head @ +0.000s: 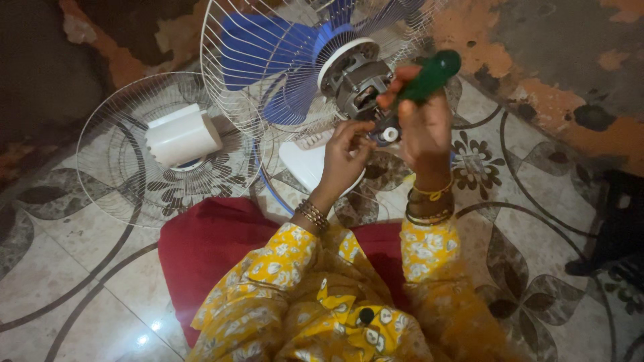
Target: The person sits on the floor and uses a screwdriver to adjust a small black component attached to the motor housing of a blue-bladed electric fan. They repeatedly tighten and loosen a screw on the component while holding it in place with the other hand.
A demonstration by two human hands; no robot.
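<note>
Right hand (424, 124) closed round a green-handled screwdriver (429, 76), tip down at the fan motor (355, 77) behind the blue blades (268, 47). Left hand (347, 144) pinching narrow at a small white part (388, 134) just under the motor. Loose front grille (114, 167) lying on the tiled floor (80, 281), white cover (181, 136) resting on it. Likely risk: screwdriver slipping off and jabbing the left fingers, or the small part dropping and rolling away.
</note>
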